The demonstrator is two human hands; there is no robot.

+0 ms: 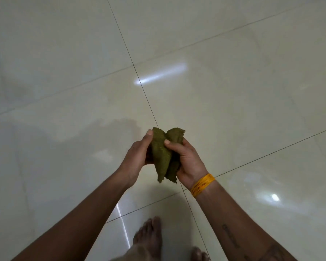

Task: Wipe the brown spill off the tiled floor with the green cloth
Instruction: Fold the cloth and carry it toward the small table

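Bare feet (149,236) at six o'clock; left hand (137,157) and right hand (186,162) both pinching bunched green cloth (163,155) above tiled floor (233,91); advisable: fold flat, locate unseen spill.

Dim, perhaps soft; glare streaks (160,73).

Forearm tattoo (231,236) blurred; right foot (199,254) cropped.

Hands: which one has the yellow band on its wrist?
The right hand has the yellow band. The left hand has a bare wrist. Both grip the green cloth.
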